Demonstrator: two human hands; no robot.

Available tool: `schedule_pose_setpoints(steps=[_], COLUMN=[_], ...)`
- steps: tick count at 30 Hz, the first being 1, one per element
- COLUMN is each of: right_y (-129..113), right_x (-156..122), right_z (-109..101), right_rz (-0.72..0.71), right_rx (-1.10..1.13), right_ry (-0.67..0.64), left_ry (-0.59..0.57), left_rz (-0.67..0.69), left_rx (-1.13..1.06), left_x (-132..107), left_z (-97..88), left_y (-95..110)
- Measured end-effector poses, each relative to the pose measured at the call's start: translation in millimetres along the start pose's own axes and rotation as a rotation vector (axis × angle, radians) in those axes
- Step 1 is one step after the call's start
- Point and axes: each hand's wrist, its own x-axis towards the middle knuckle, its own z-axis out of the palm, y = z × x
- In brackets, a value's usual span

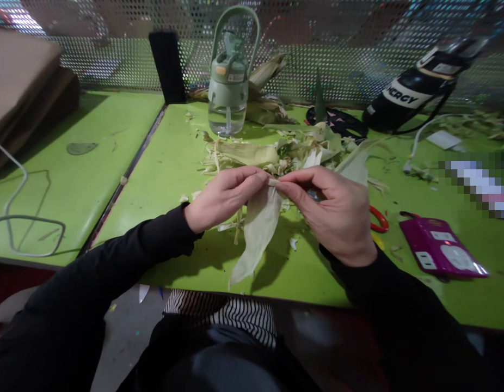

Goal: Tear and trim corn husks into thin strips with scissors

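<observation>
A pale corn husk (260, 228) hangs from my fingertips above the green table, its pointed end trailing down toward the front edge. My left hand (231, 193) is closed on the husk's upper end, thumb over fingers. Opposite it, my right hand (336, 207) pinches the same upper end between thumb and forefinger. That end looks narrow and folded where the two hands meet. Just behind my hands lies a heap of torn husk pieces (247, 153), with a wider pale husk leaf (356, 166) past my right hand.
Behind the heap stands a green-lidded water bottle (227, 95). A black bottle (415, 95) leans at the back right. Red scissor-like handles (378, 219) and a magenta power strip (442, 247) lie right of my right hand. Brown cardboard (23, 81) and a white cable (15, 190) are at left.
</observation>
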Motion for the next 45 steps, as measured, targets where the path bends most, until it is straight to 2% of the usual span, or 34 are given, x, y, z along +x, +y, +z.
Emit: schedule_pose_setpoints(steps=[3,9,12,19,28,36,45], right_y=[-2,-2,-2,-4,2,0,-5], right_x=[1,6,7,6,5,6,2], right_z=[-1,-8,-10,-2,-2,-5,-2], right_rz=[0.044,0.354,0.434,0.391,0.325,0.257,0.268], right_rx=[0.033,0.372,0.449,0.349,0.342,0.284,0.330], right_ry=[-0.043,-0.218,-0.246,-0.192,-0.149,-0.142,-0.116], left_ry=[0.003,0.116,0.152,0.181,0.100,0.081,0.041], left_rz=[0.009,0.054,0.084,0.116,0.099,0.104,0.125], left_rx=[0.017,0.055,0.068,0.195,0.129,0.123,0.167], left_x=[2,4,4,2,2,-2,-1], left_z=[-0.8,-2.7,-2.9,-0.2,-1.9,-1.7,1.1], left_y=[-4,-11,-13,-12,-8,-5,-9])
